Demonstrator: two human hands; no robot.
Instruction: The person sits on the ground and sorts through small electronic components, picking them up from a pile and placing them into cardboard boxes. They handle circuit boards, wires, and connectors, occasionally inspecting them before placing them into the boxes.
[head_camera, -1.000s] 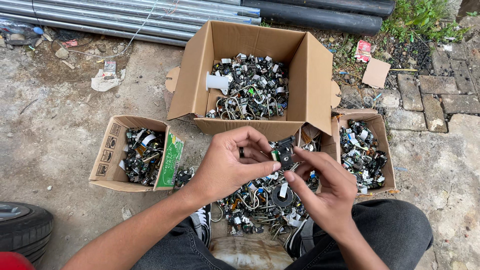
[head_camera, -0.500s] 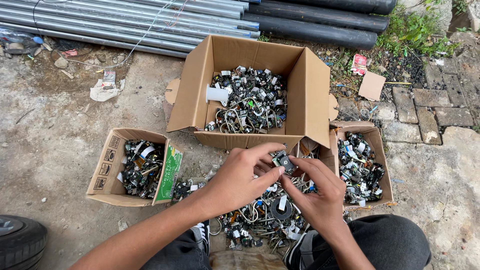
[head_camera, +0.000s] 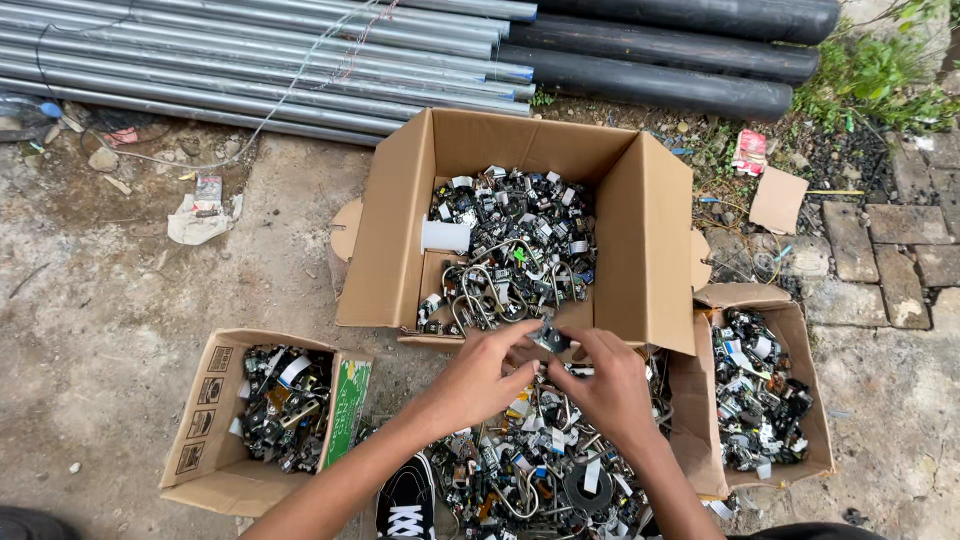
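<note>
Left hand (head_camera: 480, 375) and right hand (head_camera: 605, 385) pinching one small dark metal part (head_camera: 549, 339) between fingertips, held above heap of mixed scrap parts (head_camera: 530, 470). Just behind: large open cardboard box (head_camera: 660, 240), part-filled. Smaller boxes at left (head_camera: 205, 430) and right (head_camera: 815, 400), both holding similar parts.

Three open cardboard boxes sit on the ground: a large box (head_camera: 650, 240) at centre, a small box (head_camera: 215, 420) at lower left, another small box (head_camera: 800, 400) at right. Two hands, the left hand (head_camera: 480, 375) and right hand (head_camera: 610, 385), share one small black part (head_camera: 549, 339). The loose metal parts (head_camera: 530, 470) are too many to count. Two black pipes (head_camera: 680, 60) lie along the top.
</note>
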